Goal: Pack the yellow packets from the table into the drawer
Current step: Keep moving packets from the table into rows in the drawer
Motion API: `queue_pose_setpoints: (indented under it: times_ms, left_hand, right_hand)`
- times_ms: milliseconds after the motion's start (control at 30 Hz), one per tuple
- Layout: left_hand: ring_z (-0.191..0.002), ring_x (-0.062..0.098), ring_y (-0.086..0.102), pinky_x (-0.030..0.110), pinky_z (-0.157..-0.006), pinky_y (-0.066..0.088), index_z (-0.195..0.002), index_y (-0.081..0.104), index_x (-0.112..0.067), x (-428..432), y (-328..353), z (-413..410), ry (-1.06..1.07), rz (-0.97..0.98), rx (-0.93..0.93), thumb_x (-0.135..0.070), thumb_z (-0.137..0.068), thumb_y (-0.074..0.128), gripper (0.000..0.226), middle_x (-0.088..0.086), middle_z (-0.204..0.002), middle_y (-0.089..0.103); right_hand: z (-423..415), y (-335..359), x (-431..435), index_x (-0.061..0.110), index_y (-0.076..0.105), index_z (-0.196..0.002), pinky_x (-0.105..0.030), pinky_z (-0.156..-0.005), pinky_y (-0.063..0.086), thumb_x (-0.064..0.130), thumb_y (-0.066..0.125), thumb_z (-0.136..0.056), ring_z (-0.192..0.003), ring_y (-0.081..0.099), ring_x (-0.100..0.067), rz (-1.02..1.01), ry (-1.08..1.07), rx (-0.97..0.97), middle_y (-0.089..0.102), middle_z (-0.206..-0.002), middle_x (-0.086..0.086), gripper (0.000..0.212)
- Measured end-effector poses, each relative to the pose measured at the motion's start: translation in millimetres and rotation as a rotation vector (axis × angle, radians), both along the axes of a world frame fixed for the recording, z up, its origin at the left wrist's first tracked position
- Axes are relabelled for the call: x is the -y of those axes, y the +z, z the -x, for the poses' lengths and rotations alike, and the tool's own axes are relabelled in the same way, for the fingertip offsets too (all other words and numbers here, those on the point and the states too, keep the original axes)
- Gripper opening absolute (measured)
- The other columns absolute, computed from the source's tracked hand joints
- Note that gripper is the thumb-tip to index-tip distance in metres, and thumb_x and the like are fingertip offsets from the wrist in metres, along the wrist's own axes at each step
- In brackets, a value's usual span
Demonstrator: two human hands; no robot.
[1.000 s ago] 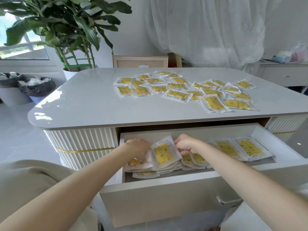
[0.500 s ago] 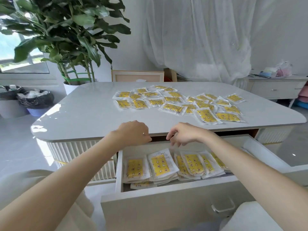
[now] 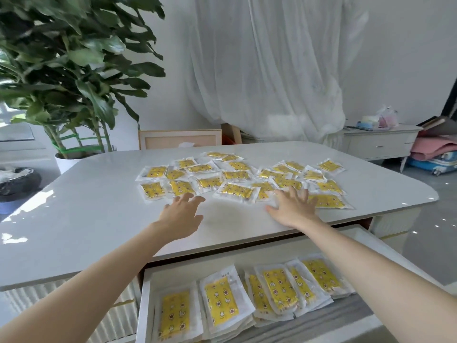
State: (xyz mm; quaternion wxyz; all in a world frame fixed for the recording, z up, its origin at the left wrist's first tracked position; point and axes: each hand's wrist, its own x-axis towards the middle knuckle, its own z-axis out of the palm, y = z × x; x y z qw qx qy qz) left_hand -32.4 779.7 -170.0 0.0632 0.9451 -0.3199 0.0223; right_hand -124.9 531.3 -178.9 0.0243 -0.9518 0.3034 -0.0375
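Several yellow packets [image 3: 236, 191] in clear wrappers lie spread across the far middle of the white table [image 3: 99, 224]. My left hand [image 3: 181, 216] hovers open over the tabletop, its fingertips just short of the nearest packets. My right hand [image 3: 293, 206] is open with fingers spread, reaching onto the near edge of the packet spread. Neither hand holds anything. Below the table's front edge the white drawer [image 3: 146, 308] stands pulled out, with several packed packets [image 3: 221, 300] lined up inside it in overlapping stacks.
A large potted plant [image 3: 66, 82] stands at the table's far left, with a black-lined bin [image 3: 17, 181] beside it. A framed board [image 3: 179, 138] leans behind the table. A white side cabinet [image 3: 378, 142] and folded cloths sit at the far right.
Both hands left the drawer, where they were arranging packets, and rose over the table edge toward the spread of packets. My view tilted up with them.
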Motion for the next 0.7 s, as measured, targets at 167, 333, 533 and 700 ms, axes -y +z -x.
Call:
queue_pose_setpoints:
  times_ms: [167, 333, 533, 700]
  left_hand:
    - [-0.146, 0.028, 0.012, 0.049, -0.115, 0.022, -0.150, 0.015, -0.031, 28, -5, -28, -0.002, 0.016, 0.044, -0.041, -0.098, 0.038, 0.058, 0.003, -0.158, 0.011]
    - [-0.147, 0.029, 0.005, 0.052, -0.117, 0.014, -0.150, 0.015, -0.034, 53, -6, -50, -0.009, 0.058, 0.074, -0.046, -0.099, 0.030, 0.055, 0.001, -0.159, 0.008]
    - [-0.146, 0.032, 0.005, 0.057, -0.115, 0.011, -0.148, 0.020, -0.037, 41, -6, -85, 0.158, 0.081, 0.028, -0.046, -0.099, 0.028, 0.051, 0.001, -0.159, 0.008]
    - [-0.146, 0.035, -0.008, 0.062, -0.112, 0.002, -0.146, 0.016, -0.048, 13, -17, -105, 0.358, 0.045, -0.131, -0.054, -0.096, 0.022, 0.050, -0.002, -0.160, -0.003]
  right_hand:
    - [-12, -6, 33, 0.051, 0.019, -0.143, -0.069, -0.108, -0.002, 0.088, 0.017, -0.074, -0.143, -0.004, -0.048, -0.095, -0.143, 0.017, 0.003, -0.161, 0.001, 0.079]
    - [-22, -6, 43, 0.052, 0.012, -0.145, -0.072, -0.105, -0.006, 0.091, 0.015, -0.069, -0.143, -0.008, -0.049, -0.130, -0.155, 0.004, 0.001, -0.162, 0.001, 0.086]
    - [-38, -9, 11, 0.051, 0.005, -0.147, -0.072, -0.105, -0.010, 0.092, 0.014, -0.069, -0.143, -0.010, -0.048, -0.152, -0.046, -0.027, -0.003, -0.162, 0.001, 0.088]
    - [-46, -15, -24, 0.055, 0.012, -0.143, -0.067, -0.108, -0.009, 0.090, 0.014, -0.071, -0.144, -0.009, -0.046, -0.196, 0.081, -0.069, 0.004, -0.161, -0.001, 0.080]
